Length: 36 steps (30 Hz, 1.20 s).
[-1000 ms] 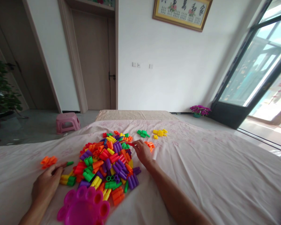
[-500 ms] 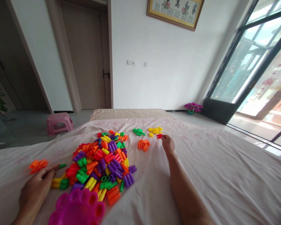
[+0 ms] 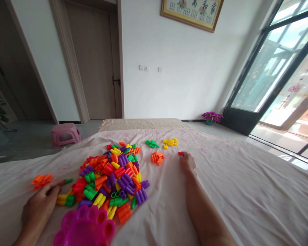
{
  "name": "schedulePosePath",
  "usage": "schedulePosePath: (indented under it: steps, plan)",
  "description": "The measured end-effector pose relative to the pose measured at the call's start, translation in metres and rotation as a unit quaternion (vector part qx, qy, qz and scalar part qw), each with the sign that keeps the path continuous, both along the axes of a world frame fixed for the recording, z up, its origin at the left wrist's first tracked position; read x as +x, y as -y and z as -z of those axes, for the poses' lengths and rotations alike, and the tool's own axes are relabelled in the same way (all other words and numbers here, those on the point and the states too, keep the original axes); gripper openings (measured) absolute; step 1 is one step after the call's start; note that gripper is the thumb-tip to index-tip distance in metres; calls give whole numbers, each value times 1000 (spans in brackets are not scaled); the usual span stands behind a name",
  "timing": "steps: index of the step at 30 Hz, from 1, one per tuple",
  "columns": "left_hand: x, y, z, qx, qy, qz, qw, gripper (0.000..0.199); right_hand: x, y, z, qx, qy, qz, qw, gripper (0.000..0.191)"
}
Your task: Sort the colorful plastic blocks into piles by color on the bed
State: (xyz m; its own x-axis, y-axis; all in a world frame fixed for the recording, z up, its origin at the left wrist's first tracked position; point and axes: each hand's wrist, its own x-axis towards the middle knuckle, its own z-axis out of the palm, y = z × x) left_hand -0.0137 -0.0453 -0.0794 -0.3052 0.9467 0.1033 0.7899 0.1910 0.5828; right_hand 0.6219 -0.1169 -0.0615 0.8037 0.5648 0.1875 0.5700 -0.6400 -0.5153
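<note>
My right hand (image 3: 188,161) is low over the sheet, its fingers closed on a small red plastic building piece (image 3: 180,153), mostly hidden by the fingertips. Just beyond it lie a group of yellow pieces (image 3: 170,142), a group of green pieces (image 3: 151,144) and a cluster of orange pieces (image 3: 157,158). My left hand (image 3: 39,205) rests at the left edge of a big mixed pile of pieces (image 3: 113,171), fingers loosely stretched out. A green piece (image 3: 68,181) is at its fingertips, and orange joined pieces (image 3: 42,181) lie behind it.
A magenta scalloped plastic container (image 3: 84,227) stands at the near edge of the pile. All of this is on a pale, wrinkled bedsheet (image 3: 236,184). Beyond the bed are a pink stool (image 3: 66,134), a pot of purple flowers (image 3: 212,117) and a door (image 3: 92,65).
My right hand has drawn slightly nearer and to the right with the red piece, away from the yellow group. My left hand and the pile have not moved.
</note>
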Motion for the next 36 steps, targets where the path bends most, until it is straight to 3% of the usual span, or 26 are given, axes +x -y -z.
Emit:
schedulePosePath:
  steps: [3, 5, 8, 11, 15, 19, 22, 26, 33, 36]
  plan:
    - [5, 2, -9, -46, 12, -20, 999, 61, -7, -3, -2, 24, 32, -24, 999, 44]
    - [7, 3, -13, -47, 14, -21, 999, 61, -20, -9, -5, 76, 53, -74, 993, 42]
    - [8, 4, -14, -44, 15, -31, 998, 59, -51, -21, -10, 158, 42, -198, 966, 36]
    - [8, 5, -13, -38, 19, -32, 999, 55, -93, -31, -15, 201, 13, -340, 918, 29]
    - [7, 4, -12, -23, 33, -28, 999, 53, -144, -30, -18, 186, -18, -461, 867, 26]
    - [6, 2, -11, -36, 26, -27, 999, 55, -173, -23, -19, 136, -44, -552, 821, 45]
    - [6, 3, -12, -44, 25, -29, 998, 56, -179, -19, -19, 90, -21, -580, 809, 55]
    - [8, 5, -14, -42, 35, -24, 998, 56, -181, -20, -18, 66, -14, -578, 813, 48]
    - [9, 4, -15, -41, 31, -28, 998, 57, -175, -26, -15, 114, -27, -563, 818, 30]
    - [8, 4, -14, -37, 30, -22, 999, 57, -160, -33, -14, 170, -30, -516, 839, 22]
